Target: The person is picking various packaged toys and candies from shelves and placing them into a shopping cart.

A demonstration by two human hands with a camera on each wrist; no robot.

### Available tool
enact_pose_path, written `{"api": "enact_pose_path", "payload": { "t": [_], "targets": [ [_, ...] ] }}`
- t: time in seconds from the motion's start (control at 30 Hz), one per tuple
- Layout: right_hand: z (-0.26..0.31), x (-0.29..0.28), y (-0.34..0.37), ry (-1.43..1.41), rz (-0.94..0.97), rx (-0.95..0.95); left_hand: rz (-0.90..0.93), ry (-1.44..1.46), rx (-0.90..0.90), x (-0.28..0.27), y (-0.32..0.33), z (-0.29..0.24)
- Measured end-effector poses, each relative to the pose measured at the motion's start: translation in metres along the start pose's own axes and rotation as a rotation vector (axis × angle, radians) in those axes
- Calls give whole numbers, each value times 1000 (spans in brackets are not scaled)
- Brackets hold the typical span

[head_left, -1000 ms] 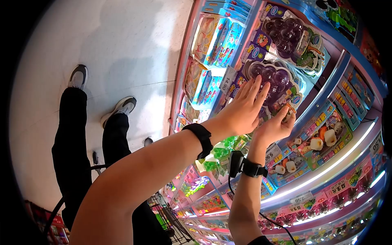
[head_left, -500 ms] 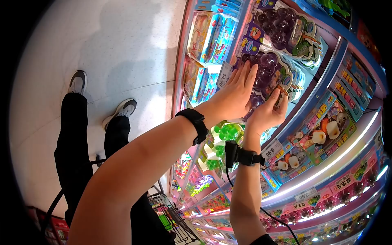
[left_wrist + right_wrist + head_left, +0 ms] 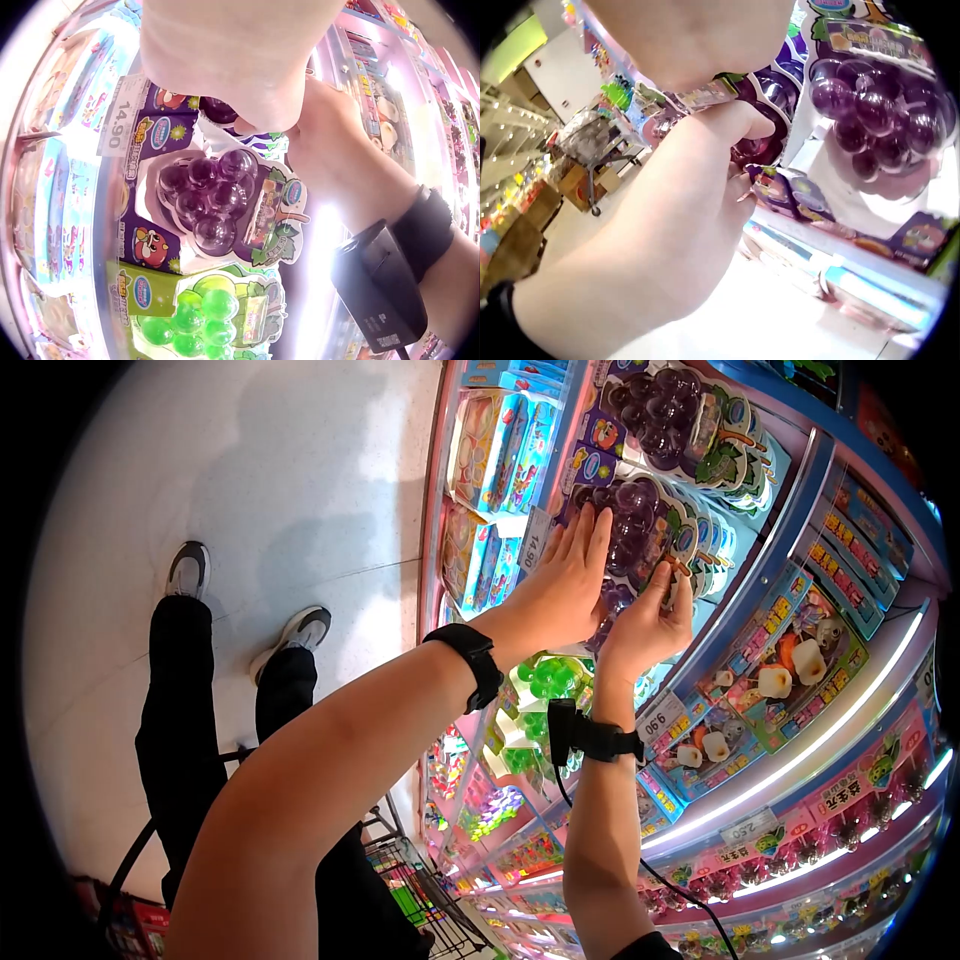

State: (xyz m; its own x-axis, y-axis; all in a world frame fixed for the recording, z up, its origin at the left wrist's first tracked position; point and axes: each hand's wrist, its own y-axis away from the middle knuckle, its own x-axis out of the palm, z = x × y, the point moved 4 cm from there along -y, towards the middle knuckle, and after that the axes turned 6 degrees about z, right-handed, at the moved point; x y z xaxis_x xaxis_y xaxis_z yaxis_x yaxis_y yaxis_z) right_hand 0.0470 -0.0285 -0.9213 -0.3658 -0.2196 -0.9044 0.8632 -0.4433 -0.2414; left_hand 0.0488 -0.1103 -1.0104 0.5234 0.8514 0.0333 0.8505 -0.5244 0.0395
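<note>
Both hands have drifted slightly left in the head view since the earlier frame, along with the shelf [image 3: 812,475]; that common shift suggests the camera moved too. On the shelf, right of centre in the upper half, sits the grape pack [image 3: 632,520]. The left hand [image 3: 562,595] rests on it with fingers nearly straight; the right hand [image 3: 645,630] pinches near its leaf-printed end, thumb against finger.

Likely light, the pack probably has a stiff card back, while its clear plastic bubbles look slick and could dent if squeezed. The card rim beside the leaves seems the safer hold, with a flat palm steadying the face. Dark purple and glossy, its round bubbles cluster like grapes. A green pack [image 3: 550,678] lies nearby, below the left hand in that view. Smallest is the white price tag [image 3: 535,543], reading 14.90.
</note>
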Motion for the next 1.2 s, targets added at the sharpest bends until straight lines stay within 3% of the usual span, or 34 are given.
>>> {"api": "enact_pose_path", "payload": {
  "t": [0.1,0.2,0.37,0.83,1.03,1.13,1.2],
  "targets": [
    [1,1,-2,38,-32,-94,-52,11,30,-1,-3,-1],
    [-3,4,-4,-72,-48,39,-43,-22,47,0,-4,2],
    [-4,3,-3,14,-51,-116,-35,6,6,4,-4,-1],
    [11,-29,15,-54,-124,77,6,-5,37,6,12,-34],
    [2,-28,16,-94,-112,70,33,-28,51,7,14,-30],
    [1,-30,18,-49,-99,57,-13,-64,79,-6,11,-23],
    [2,-31,20,15,-82,11,-142,-133,69,-12,9,-8]
  ]
}}
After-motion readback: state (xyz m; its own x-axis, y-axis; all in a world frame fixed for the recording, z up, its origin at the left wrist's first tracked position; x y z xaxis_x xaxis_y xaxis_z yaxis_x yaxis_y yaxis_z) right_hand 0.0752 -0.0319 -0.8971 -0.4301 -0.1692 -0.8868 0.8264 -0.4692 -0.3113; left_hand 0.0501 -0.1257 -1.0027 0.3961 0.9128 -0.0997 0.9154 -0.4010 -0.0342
